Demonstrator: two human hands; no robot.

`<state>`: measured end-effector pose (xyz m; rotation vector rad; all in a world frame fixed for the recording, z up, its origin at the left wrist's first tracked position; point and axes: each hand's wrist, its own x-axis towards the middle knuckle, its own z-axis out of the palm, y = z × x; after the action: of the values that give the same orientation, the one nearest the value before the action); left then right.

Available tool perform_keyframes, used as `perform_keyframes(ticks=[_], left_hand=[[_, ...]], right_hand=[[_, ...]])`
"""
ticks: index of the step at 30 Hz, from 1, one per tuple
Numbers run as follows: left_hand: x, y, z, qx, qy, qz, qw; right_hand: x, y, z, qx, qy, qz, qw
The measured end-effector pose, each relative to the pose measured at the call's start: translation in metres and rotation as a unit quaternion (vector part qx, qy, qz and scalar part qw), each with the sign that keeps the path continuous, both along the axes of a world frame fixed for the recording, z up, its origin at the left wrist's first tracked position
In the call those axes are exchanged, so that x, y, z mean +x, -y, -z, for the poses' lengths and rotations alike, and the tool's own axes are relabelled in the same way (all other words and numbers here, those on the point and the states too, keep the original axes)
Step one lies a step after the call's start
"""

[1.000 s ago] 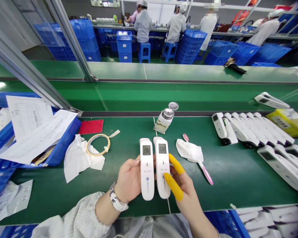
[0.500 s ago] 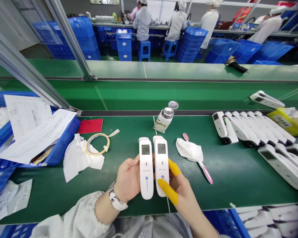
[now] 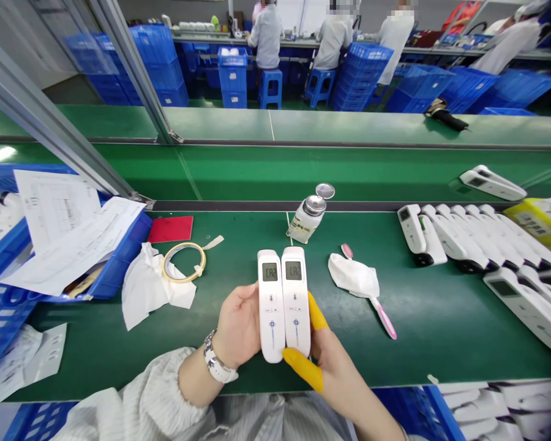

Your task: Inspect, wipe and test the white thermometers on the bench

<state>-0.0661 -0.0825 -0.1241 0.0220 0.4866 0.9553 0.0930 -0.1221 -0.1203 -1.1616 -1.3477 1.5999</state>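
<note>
Two white handheld thermometers with lit grey displays are held side by side, touching, above the green bench. My left hand (image 3: pixel 239 327) is closed around the left thermometer (image 3: pixel 271 306), its fingers mostly hidden behind it. The right thermometer (image 3: pixel 296 303) is gripped by my right hand (image 3: pixel 324 349), which wears yellow finger cots on thumb and a finger. Both screens show characters like "CA2". Beyond them stands a white dispenser bottle (image 3: pixel 307 219) with its metal lid flipped up. To the right lies a pink-handled brush (image 3: pixel 384 320) with white cloth (image 3: pixel 354 275) wrapped round it.
On the left are a tape roll (image 3: pixel 166 267) on white cloth (image 3: pixel 138 291), a red pad (image 3: pixel 171 229) and a blue crate (image 3: pixel 138 242) with papers. Rows of thermometers (image 3: pixel 468 239) and a yellow box (image 3: pixel 535 223) occupy the right. Co-workers work at a far bench.
The two thermometers have come together from a small gap to touching, the right one moving left. My right thumb has shifted down to their lower ends. The camera view has shifted slightly.
</note>
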Motion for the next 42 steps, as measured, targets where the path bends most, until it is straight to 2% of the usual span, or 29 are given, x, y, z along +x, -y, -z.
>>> perform_keyframes(ticks=[10, 14, 18, 20, 21, 23, 24, 25, 27, 29, 31, 33, 35, 37, 38, 40, 42], left_hand=[[-0.001, -0.001, 0.000, -0.008, 0.019, 0.008, 1.000], [-0.005, 0.000, 0.001, -0.004, 0.035, 0.027, 0.999], [-0.007, -0.001, -0.003, 0.005, 0.047, 0.028, 0.998], [-0.008, -0.002, -0.004, 0.012, 0.056, 0.023, 0.998], [-0.008, -0.002, -0.004, 0.015, 0.060, 0.020, 0.998], [-0.009, -0.002, -0.005, 0.019, 0.066, 0.013, 0.998], [-0.009, -0.002, -0.005, 0.022, 0.070, 0.009, 0.997], [-0.009, -0.002, -0.006, 0.025, 0.073, 0.006, 0.997], [-0.009, -0.002, -0.007, 0.028, 0.076, 0.002, 0.997], [-0.009, -0.002, -0.009, 0.027, 0.073, 0.001, 0.997], [-0.008, -0.002, -0.010, 0.027, 0.070, -0.001, 0.997], [-0.006, -0.002, -0.010, 0.028, 0.070, -0.002, 0.997], [-0.005, -0.001, -0.009, 0.028, 0.066, -0.004, 0.997], [-0.004, -0.001, -0.007, 0.028, 0.054, -0.016, 0.998], [-0.004, -0.001, -0.006, 0.029, 0.046, -0.025, 0.998], [-0.004, -0.002, -0.005, 0.033, 0.034, -0.038, 0.998], [-0.005, -0.004, -0.005, 0.033, 0.028, -0.032, 0.999]], right_hand=[[0.002, -0.002, -0.002, 0.009, 0.009, -0.025, 1.000], [0.009, 0.002, 0.007, 0.058, 0.023, -0.038, 0.997], [0.023, -0.003, 0.011, 0.129, 0.064, -0.005, 0.990], [0.035, -0.015, 0.013, 0.191, 0.164, 0.060, 0.966], [0.043, -0.024, 0.015, 0.233, 0.240, 0.099, 0.937], [0.060, -0.044, 0.025, 0.310, 0.404, 0.155, 0.846], [0.069, -0.054, 0.032, 0.330, 0.467, 0.156, 0.805], [0.078, -0.063, 0.040, 0.336, 0.509, 0.147, 0.779], [0.092, -0.077, 0.053, 0.329, 0.539, 0.136, 0.764], [0.097, -0.082, 0.057, 0.327, 0.533, 0.145, 0.767], [0.091, -0.079, 0.046, 0.339, 0.516, 0.164, 0.770], [0.074, -0.070, 0.025, 0.358, 0.453, 0.176, 0.797], [0.050, -0.059, 0.000, 0.373, 0.333, 0.143, 0.854], [0.024, -0.051, -0.019, 0.390, 0.275, 0.039, 0.878], [0.012, -0.049, -0.025, 0.402, 0.280, -0.020, 0.871], [-0.005, -0.045, -0.030, 0.429, 0.319, -0.116, 0.837], [-0.015, -0.039, -0.030, 0.448, 0.358, -0.166, 0.802]])
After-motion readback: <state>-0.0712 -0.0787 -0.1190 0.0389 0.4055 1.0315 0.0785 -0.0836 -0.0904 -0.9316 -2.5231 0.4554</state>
